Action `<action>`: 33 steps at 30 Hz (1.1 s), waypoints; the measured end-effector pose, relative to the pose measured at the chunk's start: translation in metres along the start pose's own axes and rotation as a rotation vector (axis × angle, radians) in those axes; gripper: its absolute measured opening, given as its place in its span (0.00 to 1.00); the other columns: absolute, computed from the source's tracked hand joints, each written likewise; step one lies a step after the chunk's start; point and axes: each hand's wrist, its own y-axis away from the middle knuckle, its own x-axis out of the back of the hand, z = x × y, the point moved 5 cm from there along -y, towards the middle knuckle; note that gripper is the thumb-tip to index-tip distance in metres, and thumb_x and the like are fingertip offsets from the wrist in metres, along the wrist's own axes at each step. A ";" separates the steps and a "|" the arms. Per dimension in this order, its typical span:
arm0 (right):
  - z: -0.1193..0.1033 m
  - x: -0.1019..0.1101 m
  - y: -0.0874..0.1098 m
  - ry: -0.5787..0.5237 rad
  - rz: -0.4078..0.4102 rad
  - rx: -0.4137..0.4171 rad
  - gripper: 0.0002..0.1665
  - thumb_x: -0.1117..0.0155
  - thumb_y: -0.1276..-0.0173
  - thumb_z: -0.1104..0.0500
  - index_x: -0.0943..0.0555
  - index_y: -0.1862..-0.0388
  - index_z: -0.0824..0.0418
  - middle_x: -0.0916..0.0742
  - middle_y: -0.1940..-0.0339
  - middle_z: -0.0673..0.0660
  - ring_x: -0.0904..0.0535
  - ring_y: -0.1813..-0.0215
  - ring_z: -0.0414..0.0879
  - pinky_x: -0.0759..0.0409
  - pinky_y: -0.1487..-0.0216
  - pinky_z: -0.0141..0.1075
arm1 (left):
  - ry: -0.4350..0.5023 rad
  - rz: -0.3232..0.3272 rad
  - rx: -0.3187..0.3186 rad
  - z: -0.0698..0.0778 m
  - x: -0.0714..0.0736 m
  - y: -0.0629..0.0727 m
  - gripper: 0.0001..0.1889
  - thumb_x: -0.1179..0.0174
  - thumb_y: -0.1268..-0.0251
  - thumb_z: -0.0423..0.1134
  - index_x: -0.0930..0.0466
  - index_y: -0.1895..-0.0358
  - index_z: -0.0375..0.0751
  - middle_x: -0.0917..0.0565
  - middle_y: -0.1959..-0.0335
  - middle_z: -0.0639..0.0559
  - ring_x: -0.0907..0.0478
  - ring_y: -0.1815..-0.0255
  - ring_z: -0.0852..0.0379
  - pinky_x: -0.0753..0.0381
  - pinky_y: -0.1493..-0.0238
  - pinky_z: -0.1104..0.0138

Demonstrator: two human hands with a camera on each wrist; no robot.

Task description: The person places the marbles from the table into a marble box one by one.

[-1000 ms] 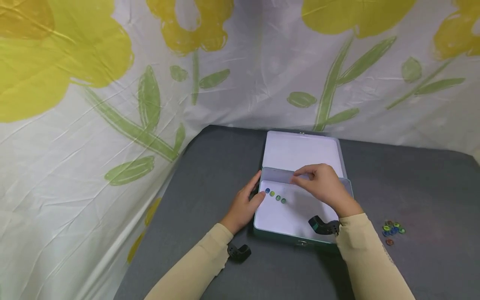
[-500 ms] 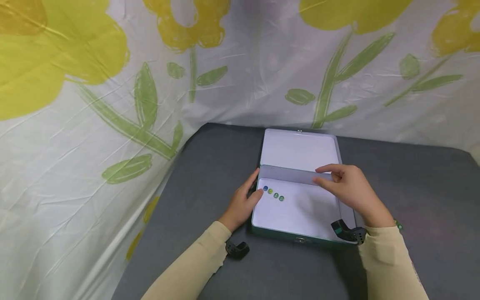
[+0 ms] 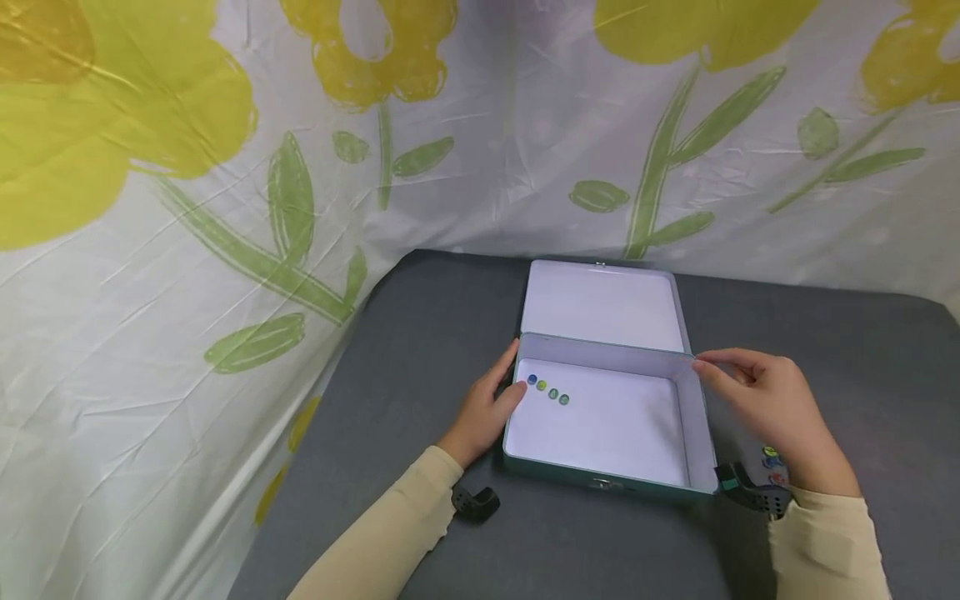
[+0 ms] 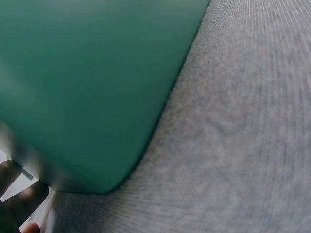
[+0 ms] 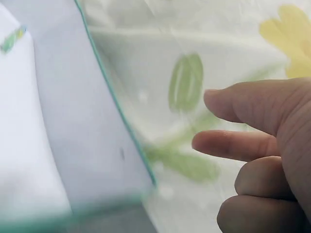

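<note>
An open tin box (image 3: 607, 433), green outside and white inside, lies on the table with its lid (image 3: 603, 304) folded back. Four-sided and shallow, it holds a short slanting row of several small glass marbles (image 3: 553, 393), blue, yellow-green and green, near its left wall. My left hand (image 3: 480, 417) rests against that wall, fingers straight along the outside and thumb at the rim. Just past the box's right back corner is my right hand (image 3: 776, 408). In the right wrist view its thumb and index finger (image 5: 233, 145) stand apart with nothing between them; the other fingers are curled.
More glass marbles (image 3: 772, 458) lie on the grey tabletop (image 3: 435, 333) right of the box, partly hidden by my right hand and wrist. A white curtain (image 3: 510, 167) with yellow flowers hangs behind the table and along its left side.
My right hand has moved right, from over the box's interior to beyond its right back corner. The left hand stays at the box's left wall, and the row of marbles is unchanged.
</note>
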 end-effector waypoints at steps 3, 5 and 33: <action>0.021 0.006 0.008 0.021 0.014 -0.043 0.30 0.37 0.21 0.41 0.14 0.40 0.65 0.38 0.86 0.47 0.46 0.85 0.41 0.43 0.84 0.40 | -0.003 -0.003 0.003 0.000 0.001 0.000 0.34 0.48 0.20 0.47 0.46 0.15 0.64 0.40 0.16 0.57 0.42 0.16 0.51 0.41 0.20 0.46; 0.036 0.008 0.013 0.045 0.014 -0.068 0.31 0.37 0.21 0.41 0.15 0.39 0.66 0.37 0.86 0.48 0.45 0.84 0.42 0.43 0.83 0.40 | -0.001 -0.006 0.009 0.001 0.001 0.000 0.34 0.48 0.19 0.47 0.46 0.14 0.64 0.40 0.16 0.57 0.43 0.16 0.53 0.42 0.19 0.47; 0.129 0.017 0.039 0.219 -0.049 -0.282 0.33 0.35 0.22 0.45 0.19 0.40 0.76 0.20 0.72 0.58 0.31 0.73 0.48 0.35 0.75 0.41 | 0.031 0.007 0.000 0.002 -0.002 0.000 0.34 0.48 0.18 0.44 0.45 0.15 0.62 0.40 0.16 0.57 0.46 0.15 0.56 0.47 0.18 0.47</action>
